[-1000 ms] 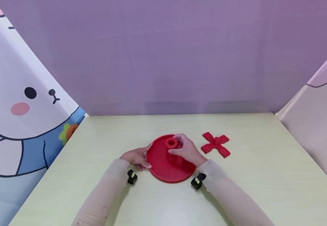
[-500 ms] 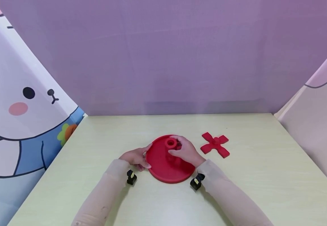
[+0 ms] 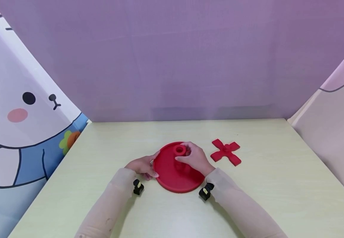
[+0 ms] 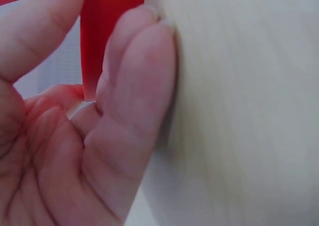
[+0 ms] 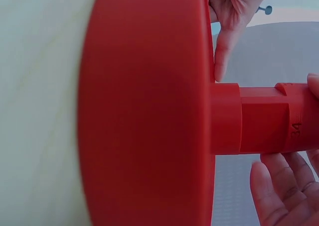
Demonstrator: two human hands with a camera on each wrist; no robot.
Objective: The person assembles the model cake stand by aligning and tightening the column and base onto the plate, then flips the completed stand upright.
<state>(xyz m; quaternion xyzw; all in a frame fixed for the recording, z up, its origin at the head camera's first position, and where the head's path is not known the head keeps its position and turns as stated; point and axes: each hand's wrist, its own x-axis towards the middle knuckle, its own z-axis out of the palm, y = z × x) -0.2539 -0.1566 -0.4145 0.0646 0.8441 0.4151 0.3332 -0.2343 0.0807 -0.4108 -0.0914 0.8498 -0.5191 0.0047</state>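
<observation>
A large red round disc with a raised rim [image 3: 166, 181] lies on the table before me. From its middle rises a hollow red post [image 3: 179, 150], upright; the right wrist view shows it sideways, with a collar at the disc and a raised "34" on the post [image 5: 264, 119]. My right hand [image 3: 198, 160] holds the post near its top between thumb and fingers. At the disc's left edge, my left hand [image 3: 142, 167] grips the rim, index finger and thumb spread along it. Its lower fingers [image 4: 144, 76] rest close to the tabletop, against the rim.
A flat red four-armed cross piece [image 3: 226, 152] with a small central knob lies right of the disc, beyond the right hand. The pale table [image 3: 267, 185] ends at a purple back panel [image 3: 184, 66]. A cartoon-printed panel [image 3: 26, 132] stands at the left.
The right hand's thumb and fingers have shifted slightly around the post. Left hand, disc and cross piece keep their places; the head view has drifted a little.
</observation>
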